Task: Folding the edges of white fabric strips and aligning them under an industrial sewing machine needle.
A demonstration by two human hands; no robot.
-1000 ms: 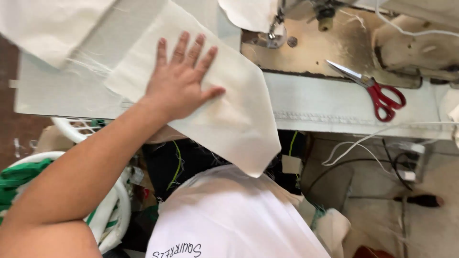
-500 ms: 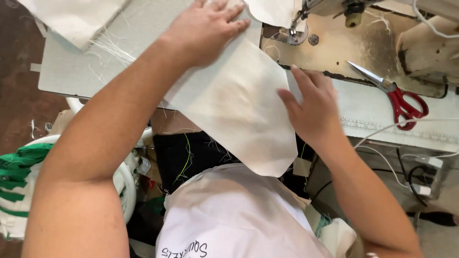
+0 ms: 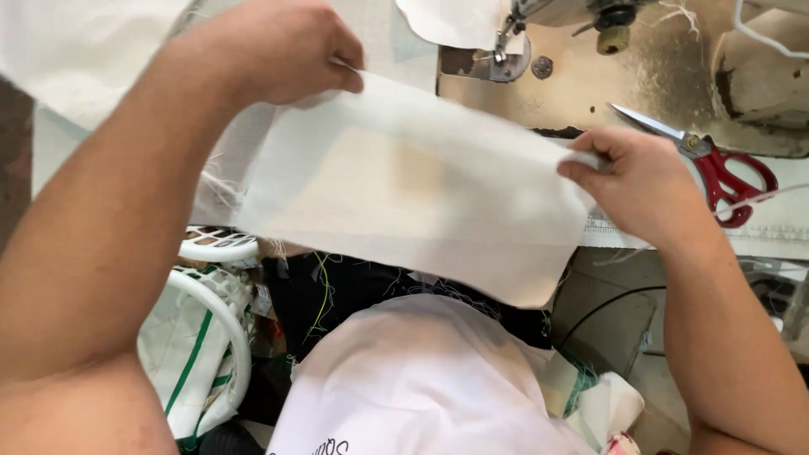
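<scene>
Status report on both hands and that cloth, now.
Left hand pinching the white rectangular cloth piece at its top left edge. Right hand gripping its right edge. Red-handled scissors lie beside the right hand.

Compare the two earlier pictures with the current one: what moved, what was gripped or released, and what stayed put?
The left hand, flat on the white fabric piece a second ago, now pinches its upper left edge. The right hand, absent at first, came in and took a grip on the right edge. The fabric lifted off the table, stretched between both hands. The red-handled scissors and sewing machine stayed put.
</scene>
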